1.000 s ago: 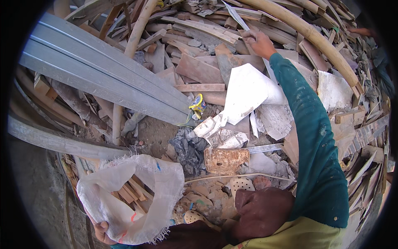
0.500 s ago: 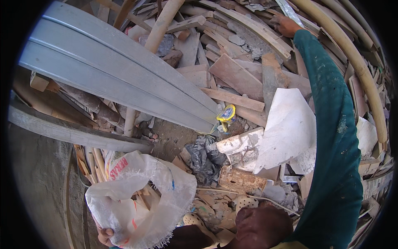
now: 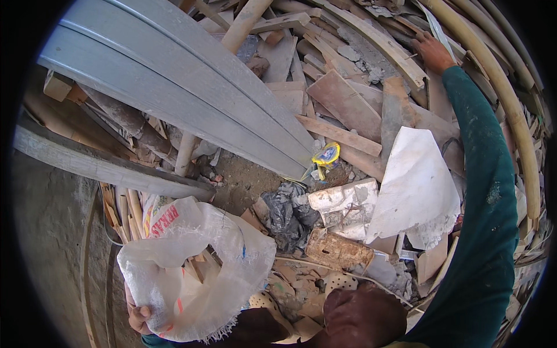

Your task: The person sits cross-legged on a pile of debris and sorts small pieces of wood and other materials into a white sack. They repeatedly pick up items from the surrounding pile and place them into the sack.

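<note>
The left hand (image 3: 139,319) grasps the white sack (image 3: 249,243) at its near-left edge; wood pieces (image 3: 199,271) show inside its mouth; the right hand (image 3: 432,51), well apart, is at the debris heap's (image 3: 353,100) far right, beside a pale strip (image 3: 436,26); I cannot tell whether it grips.

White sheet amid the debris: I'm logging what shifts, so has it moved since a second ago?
Yes, down the picture: the white sheet is now much nearer the brown block, almost at its right end.
</note>
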`<state>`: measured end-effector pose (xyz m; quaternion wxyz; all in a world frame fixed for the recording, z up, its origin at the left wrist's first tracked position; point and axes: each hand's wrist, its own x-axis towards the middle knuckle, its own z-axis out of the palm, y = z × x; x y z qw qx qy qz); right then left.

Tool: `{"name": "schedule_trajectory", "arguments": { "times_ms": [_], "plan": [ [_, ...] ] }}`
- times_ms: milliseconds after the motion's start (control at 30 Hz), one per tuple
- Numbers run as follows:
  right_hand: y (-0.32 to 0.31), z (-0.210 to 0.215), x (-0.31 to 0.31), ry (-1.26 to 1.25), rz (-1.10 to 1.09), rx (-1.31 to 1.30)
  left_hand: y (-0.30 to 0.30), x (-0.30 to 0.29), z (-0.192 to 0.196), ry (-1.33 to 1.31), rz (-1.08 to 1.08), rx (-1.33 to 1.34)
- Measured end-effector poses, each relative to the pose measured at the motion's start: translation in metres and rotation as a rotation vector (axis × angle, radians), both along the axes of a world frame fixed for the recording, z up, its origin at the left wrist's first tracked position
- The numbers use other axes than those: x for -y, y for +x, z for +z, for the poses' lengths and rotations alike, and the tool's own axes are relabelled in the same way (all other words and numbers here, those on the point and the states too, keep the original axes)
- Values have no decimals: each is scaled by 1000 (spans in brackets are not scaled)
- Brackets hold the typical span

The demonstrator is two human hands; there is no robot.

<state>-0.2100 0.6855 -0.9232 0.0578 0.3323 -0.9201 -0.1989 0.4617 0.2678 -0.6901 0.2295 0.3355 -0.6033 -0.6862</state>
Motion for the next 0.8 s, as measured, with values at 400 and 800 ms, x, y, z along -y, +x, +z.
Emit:
{"name": "schedule_trajectory", "arguments": {
  "times_ms": [400, 800],
  "plan": [
    [249, 136, 57, -1222, -21, 568, -31, 35, -16, 281, -165, -68],
    [580, 135, 324, -1198, 689, 1327, 53, 40, 16, 268, -285, -301]
  ]
}}
